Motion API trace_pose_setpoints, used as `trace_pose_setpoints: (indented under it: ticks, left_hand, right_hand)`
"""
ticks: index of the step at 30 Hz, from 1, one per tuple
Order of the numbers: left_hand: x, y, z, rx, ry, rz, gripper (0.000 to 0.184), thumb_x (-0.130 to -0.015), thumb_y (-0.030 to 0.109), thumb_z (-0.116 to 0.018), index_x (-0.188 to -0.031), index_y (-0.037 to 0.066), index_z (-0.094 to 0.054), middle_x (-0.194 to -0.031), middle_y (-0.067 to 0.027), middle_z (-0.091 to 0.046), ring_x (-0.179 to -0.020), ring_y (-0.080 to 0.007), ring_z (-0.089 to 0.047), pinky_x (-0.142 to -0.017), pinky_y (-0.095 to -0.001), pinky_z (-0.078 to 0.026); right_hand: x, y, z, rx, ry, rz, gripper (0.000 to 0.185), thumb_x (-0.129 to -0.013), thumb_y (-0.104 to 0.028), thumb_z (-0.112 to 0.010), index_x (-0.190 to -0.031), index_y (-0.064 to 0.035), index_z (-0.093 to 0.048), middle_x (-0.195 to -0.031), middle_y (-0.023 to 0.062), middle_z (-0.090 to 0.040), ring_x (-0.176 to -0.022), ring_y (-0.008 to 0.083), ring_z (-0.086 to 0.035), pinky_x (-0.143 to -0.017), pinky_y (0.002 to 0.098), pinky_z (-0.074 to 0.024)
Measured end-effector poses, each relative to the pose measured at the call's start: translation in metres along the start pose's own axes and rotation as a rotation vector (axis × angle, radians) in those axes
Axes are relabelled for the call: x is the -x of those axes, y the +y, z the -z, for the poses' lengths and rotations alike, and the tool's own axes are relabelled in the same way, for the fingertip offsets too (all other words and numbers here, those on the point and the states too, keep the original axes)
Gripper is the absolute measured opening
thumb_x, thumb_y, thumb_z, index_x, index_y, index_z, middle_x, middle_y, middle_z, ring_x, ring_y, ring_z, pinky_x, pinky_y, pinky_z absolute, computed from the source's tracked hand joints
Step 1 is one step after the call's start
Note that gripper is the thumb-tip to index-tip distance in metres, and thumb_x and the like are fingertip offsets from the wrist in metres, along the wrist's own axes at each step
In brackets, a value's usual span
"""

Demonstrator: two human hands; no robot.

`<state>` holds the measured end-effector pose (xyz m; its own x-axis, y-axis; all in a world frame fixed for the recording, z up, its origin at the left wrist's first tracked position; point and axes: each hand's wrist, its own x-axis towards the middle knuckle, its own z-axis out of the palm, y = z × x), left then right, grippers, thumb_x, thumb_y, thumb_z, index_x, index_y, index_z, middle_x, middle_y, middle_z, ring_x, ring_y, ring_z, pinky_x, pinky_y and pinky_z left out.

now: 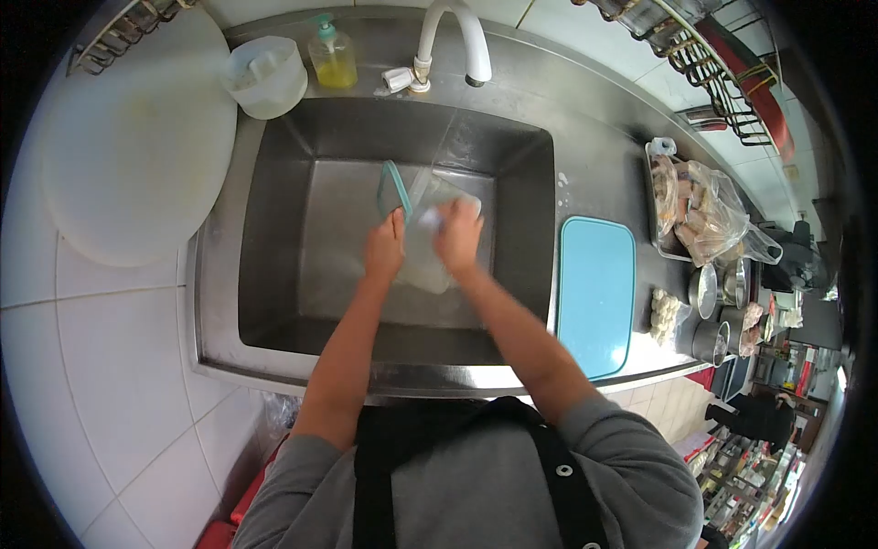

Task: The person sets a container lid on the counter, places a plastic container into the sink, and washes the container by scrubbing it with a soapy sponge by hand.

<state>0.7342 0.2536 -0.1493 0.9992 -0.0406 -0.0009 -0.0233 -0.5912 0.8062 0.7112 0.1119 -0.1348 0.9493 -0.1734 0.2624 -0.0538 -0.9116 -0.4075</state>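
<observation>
Teal stands out against a grey steel sink [274,229], where we see a slim lid [399,186] edged in that shade and a pale, translucent container [425,272]. We find plain light blue on a panel [597,297] with a teal border, yellow liquid [337,76] under a teal pump [326,26], a white faucet [477,55] and white tiles [119,357] ruled by darker lines. A plain grey shirt [476,476] carries black straps [373,494] with silver snaps [564,470].

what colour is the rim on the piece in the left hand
Teal; the rimmed piece in the left hand shows in the head view, the only one.
</observation>
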Motion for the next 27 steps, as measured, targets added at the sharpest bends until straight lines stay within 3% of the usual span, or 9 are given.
trace_pose_setpoints:
  ticks: [4,6,9,11,14,17,21,23,27]
  left_hand:
    - [0.006,0.014,0.008,0.014,-0.082,0.143,0.048,-0.103,0.038,-0.032,-0.1,0.002,-0.064,-0.077,-0.0253,-0.063,-0.071,-0.0446,-0.06,-0.063,-0.0513,-0.046]
    - [0.003,0.014,0.01,-0.065,-0.097,0.082,0.05,-0.103,0.039,-0.031,-0.098,0.002,-0.064,-0.076,-0.0253,-0.063,-0.072,-0.0445,-0.06,-0.064,-0.0517,-0.045]
    - [0.005,0.01,0.005,-0.036,-0.068,0.082,0.051,-0.103,0.04,-0.03,-0.097,0.002,-0.063,-0.074,-0.0248,-0.062,-0.07,-0.0442,-0.059,-0.063,-0.0516,-0.045]
    - [0.0,0.006,-0.002,-0.02,-0.056,0.09,0.05,-0.103,0.039,-0.031,-0.095,0.001,-0.063,-0.072,-0.0244,-0.061,-0.067,-0.0437,-0.059,-0.061,-0.0513,-0.044]
    - [0.005,0.013,0.004,-0.008,-0.029,0.076,0.049,-0.103,0.038,-0.031,-0.093,0.001,-0.062,-0.07,-0.0241,-0.06,-0.064,-0.0432,-0.058,-0.058,-0.051,-0.044]
    - [0.007,0.016,0.006,-0.047,-0.037,0.043,0.049,-0.103,0.037,-0.031,-0.092,0.001,-0.062,-0.068,-0.0242,-0.059,-0.063,-0.0431,-0.058,-0.057,-0.051,-0.043]
    - [0.001,0.006,0.003,-0.108,-0.084,0.045,0.047,-0.103,0.037,-0.032,-0.093,0.002,-0.062,-0.068,-0.0246,-0.06,-0.063,-0.0434,-0.059,-0.056,-0.0507,-0.044]
    - [0.0,0.008,0.002,-0.096,-0.056,0.054,0.047,-0.103,0.037,-0.033,-0.094,0.002,-0.063,-0.068,-0.0249,-0.06,-0.064,-0.0437,-0.06,-0.057,-0.0505,-0.045]
    - [0.005,0.01,0.003,-0.064,0.017,0.034,0.047,-0.102,0.038,-0.033,-0.094,0.002,-0.063,-0.071,-0.0251,-0.062,-0.067,-0.0444,-0.061,-0.06,-0.0511,-0.047]
  right_hand:
    - [0.029,-0.018,0.018,-0.016,-0.201,0.07,0.038,-0.067,0.001,-0.063,-0.102,-0.0143,-0.068,-0.104,0.0078,-0.057,-0.104,0.03,-0.052,-0.084,0.0459,-0.0405]
    - [-0.026,0.01,0.012,0.065,-0.011,-0.022,0.037,-0.067,0.0,-0.064,-0.1,-0.0145,-0.069,-0.102,0.0076,-0.056,-0.106,0.0299,-0.052,-0.086,0.0458,-0.0404]
    - [-0.052,0.016,0.017,0.041,0.011,-0.072,0.029,-0.073,-0.003,-0.061,-0.097,-0.0162,-0.07,-0.1,0.009,-0.056,-0.1,0.0311,-0.053,-0.086,0.0475,-0.0384]
    - [0.004,0.0,0.005,0.126,-0.067,0.025,0.037,-0.068,0.0,-0.063,-0.101,-0.0162,-0.069,-0.104,0.0084,-0.056,-0.104,0.0304,-0.052,-0.084,0.0461,-0.0408]
    - [0.034,-0.025,0.033,-0.106,-0.277,0.061,0.039,-0.068,0.001,-0.063,-0.103,-0.016,-0.068,-0.104,0.0092,-0.056,-0.102,0.0315,-0.052,-0.084,0.0468,-0.0407]
    - [-0.031,0.012,0.019,0.064,-0.028,-0.054,0.039,-0.068,0.001,-0.064,-0.103,-0.0161,-0.067,-0.104,0.0095,-0.056,-0.103,0.0319,-0.051,-0.085,0.0462,-0.0405]
    - [-0.018,0.01,0.011,0.118,0.02,-0.024,0.031,-0.072,-0.005,-0.066,-0.1,-0.0173,-0.07,-0.102,0.0076,-0.055,-0.101,0.0296,-0.051,-0.084,0.0453,-0.04]
    - [0.05,-0.014,0.015,-0.026,-0.138,0.108,0.031,-0.07,-0.005,-0.066,-0.098,-0.0169,-0.07,-0.103,0.0076,-0.055,-0.101,0.0293,-0.051,-0.082,0.0458,-0.0402]
    - [0.046,-0.016,0.03,-0.101,-0.25,0.114,0.033,-0.068,-0.005,-0.068,-0.098,-0.0182,-0.07,-0.104,0.0076,-0.055,-0.104,0.0297,-0.051,-0.084,0.0444,-0.0408]
